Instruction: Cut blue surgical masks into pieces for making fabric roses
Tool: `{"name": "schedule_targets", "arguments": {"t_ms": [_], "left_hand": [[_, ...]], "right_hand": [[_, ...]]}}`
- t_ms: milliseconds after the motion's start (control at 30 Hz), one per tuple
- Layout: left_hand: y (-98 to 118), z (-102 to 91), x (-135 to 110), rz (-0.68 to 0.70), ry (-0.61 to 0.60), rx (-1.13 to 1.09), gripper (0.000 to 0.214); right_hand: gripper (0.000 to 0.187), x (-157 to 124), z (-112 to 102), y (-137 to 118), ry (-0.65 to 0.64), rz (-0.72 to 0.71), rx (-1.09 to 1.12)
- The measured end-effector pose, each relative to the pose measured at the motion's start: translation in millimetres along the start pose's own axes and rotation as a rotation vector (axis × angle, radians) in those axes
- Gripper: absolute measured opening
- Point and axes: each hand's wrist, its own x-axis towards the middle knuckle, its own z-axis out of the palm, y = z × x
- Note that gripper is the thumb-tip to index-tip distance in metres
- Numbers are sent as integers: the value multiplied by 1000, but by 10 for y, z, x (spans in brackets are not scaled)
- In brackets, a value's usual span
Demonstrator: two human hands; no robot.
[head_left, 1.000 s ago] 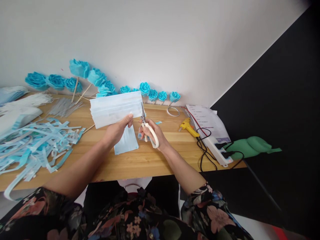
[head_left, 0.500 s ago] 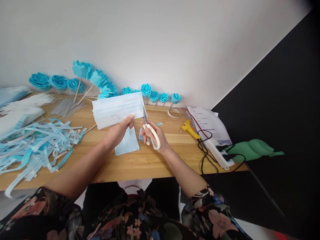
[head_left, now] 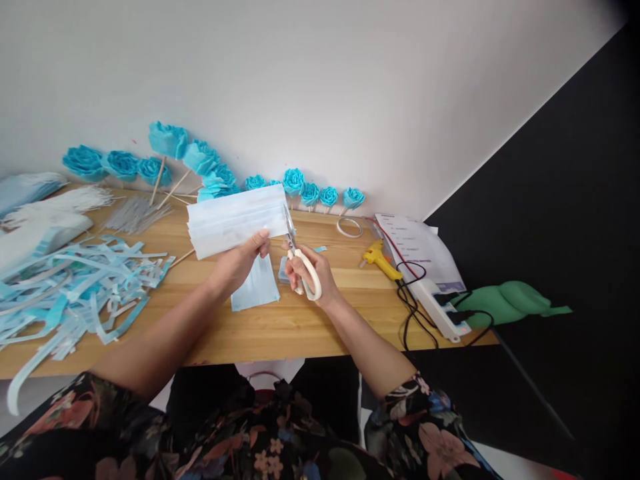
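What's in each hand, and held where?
Left hand: stack of pale blue sheets, pinched at the lower edge, toward the right end. Right hand: scissors, held by the white handles.

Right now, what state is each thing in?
Left hand: closed on sheets
Right hand: closed on scissors
Sheets: stacked, edges staggered
Scissors: at the stack's right edge, blade opening unclear
Loose sheet: lying on table
Strips: loose, heaped
Flowers: formed, on sticks
Glue gun: lying down
Power strip: plugs in, light red
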Motion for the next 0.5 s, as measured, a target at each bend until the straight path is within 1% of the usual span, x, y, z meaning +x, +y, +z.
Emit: {"name": "schedule_targets", "arguments": {"t_ms": [167,300,500], "left_hand": [[19,4,0,-26,12,44,50],[54,29,1,-28,49,24,50],[39,25,13,9,53,-19,47]], "right_hand": [[64,5,6,23,18,-18,19],[62,7,14,32,17,-19,21],[62,12,10,37,11,1,22]]}}
